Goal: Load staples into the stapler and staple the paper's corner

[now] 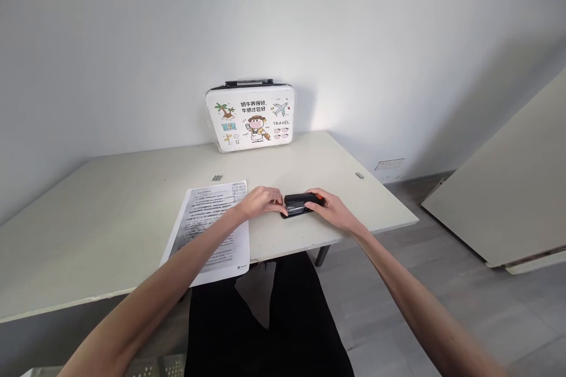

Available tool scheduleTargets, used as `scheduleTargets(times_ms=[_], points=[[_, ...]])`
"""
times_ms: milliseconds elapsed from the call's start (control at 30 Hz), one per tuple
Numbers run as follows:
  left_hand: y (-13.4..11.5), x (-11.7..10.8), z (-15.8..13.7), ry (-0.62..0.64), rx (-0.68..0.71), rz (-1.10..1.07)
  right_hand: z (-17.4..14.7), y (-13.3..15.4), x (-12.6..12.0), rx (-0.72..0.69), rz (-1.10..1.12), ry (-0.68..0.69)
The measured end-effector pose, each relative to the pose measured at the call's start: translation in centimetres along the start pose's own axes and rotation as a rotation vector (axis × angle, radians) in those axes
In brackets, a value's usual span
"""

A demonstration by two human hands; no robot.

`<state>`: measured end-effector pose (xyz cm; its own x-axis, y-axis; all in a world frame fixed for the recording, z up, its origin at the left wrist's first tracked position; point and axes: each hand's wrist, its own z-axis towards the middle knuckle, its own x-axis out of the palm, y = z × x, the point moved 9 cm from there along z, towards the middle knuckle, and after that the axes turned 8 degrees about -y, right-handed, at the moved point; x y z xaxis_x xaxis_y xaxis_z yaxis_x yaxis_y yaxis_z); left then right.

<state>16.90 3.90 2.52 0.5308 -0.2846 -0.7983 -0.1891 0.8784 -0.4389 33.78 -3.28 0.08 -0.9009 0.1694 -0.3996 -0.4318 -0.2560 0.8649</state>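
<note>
A black stapler (294, 207) with an orange part at its rear lies on the table, its front end pointing left. A gap with a metal part shows between its top arm and base. My right hand (332, 210) is closed around the rear, thumb on the near side. At the front end, my left hand (263, 202) is closed, with its bent fingers and thumb pinching the stapler's tip; whether something small is between them is hidden. Printed paper sheets (216, 232) lie under my left forearm, overhanging the table's front edge.
A white cartoon-printed case (252, 118) with a black handle stands against the wall. Small staple strips (217, 178) lie behind the paper, and another staple strip (359, 175) is near the right edge of the table (110, 212). A pale panel (504, 188) stands at right.
</note>
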Motion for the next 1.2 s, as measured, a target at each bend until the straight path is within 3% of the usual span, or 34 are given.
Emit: scheduleTargets(times_ms=[233, 367, 467, 567, 667, 767, 1000, 1200], points=[[0.6, 0.4, 0.7, 0.049, 0.043, 0.161, 0.0, 0.1, -0.1, -0.024, -0.036, -0.027], [-0.2, -1.0, -0.9, 0.007, -0.071, 0.298, -0.2, 0.2, -0.1, -0.006, -0.062, -0.050], [-2.1, -3.4, -5.0, -0.023, -0.178, 0.324, -0.4, 0.1, 0.0, 0.011, -0.083, -0.062], [-4.0, -5.4, -11.6, 0.022, -0.295, 0.342, -0.5, 0.0, -0.1, 0.025, -0.076, -0.072], [-5.7, -5.3, -17.9, 0.146, -0.338, 0.423, -0.6, -0.2, -0.1, 0.026, -0.068, -0.075], [-7.4, -4.3, -20.9, 0.142, -0.328, 0.504, -0.7, -0.5, 0.1, 0.030, -0.085, -0.070], [-11.0, -1.5, -17.6, -0.007, -0.373, 0.439, -0.8, -0.1, 0.5, 0.001, -0.137, -0.056], [-11.9, 0.5, -15.7, -0.021, -0.400, 0.351, -0.9, 0.7, 0.9, -0.032, -0.176, -0.035]])
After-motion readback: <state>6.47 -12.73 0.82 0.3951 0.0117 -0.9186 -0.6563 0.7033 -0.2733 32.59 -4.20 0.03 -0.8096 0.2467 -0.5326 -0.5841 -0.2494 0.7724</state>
